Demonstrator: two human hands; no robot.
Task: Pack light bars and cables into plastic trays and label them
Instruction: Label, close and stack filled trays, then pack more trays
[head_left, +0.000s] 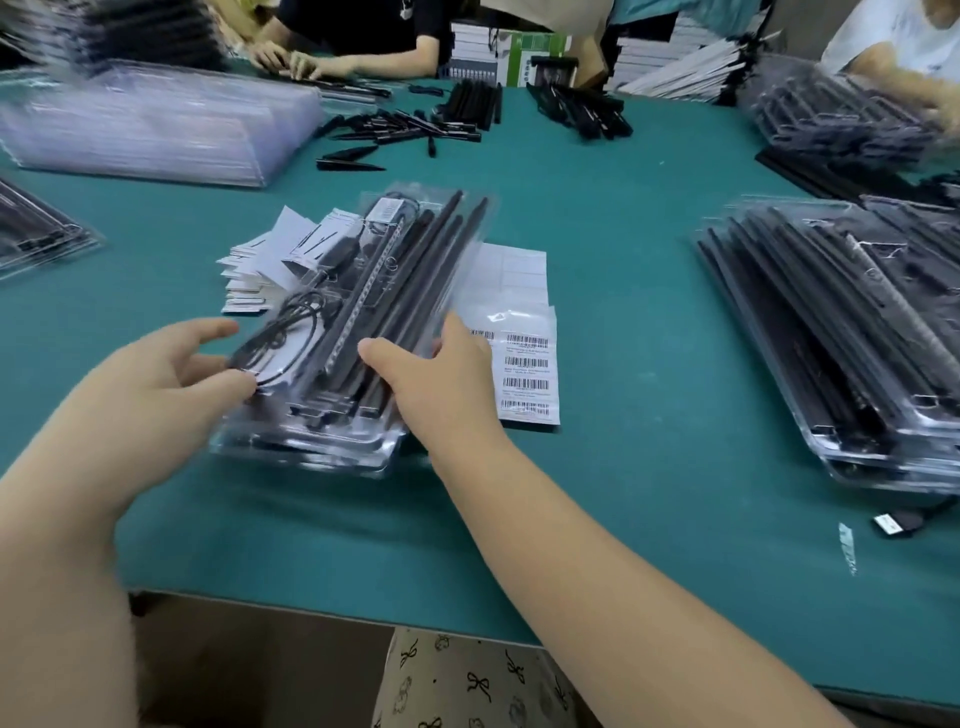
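Observation:
A clear plastic tray (363, 291) packed with black light bars and a coiled black cable lies tilted over a short stack of similar trays (311, 447) in the middle of the green table. My left hand (156, 384) grips the tray's left edge by the cable, thumb on top. My right hand (441, 384) holds its right edge, thumb across the bars and fingers underneath. A sheet of barcode labels (527, 374) lies just right of the tray. White paper slips (260, 265) are piled behind its left side.
A stack of filled trays (831, 332) fills the right of the table. Empty clear trays (156, 124) are piled far left, with loose black bars (415, 130) at the back. Other people's hands (301, 60) work at the far edge. A small plastic scrap (847, 545) lies near right.

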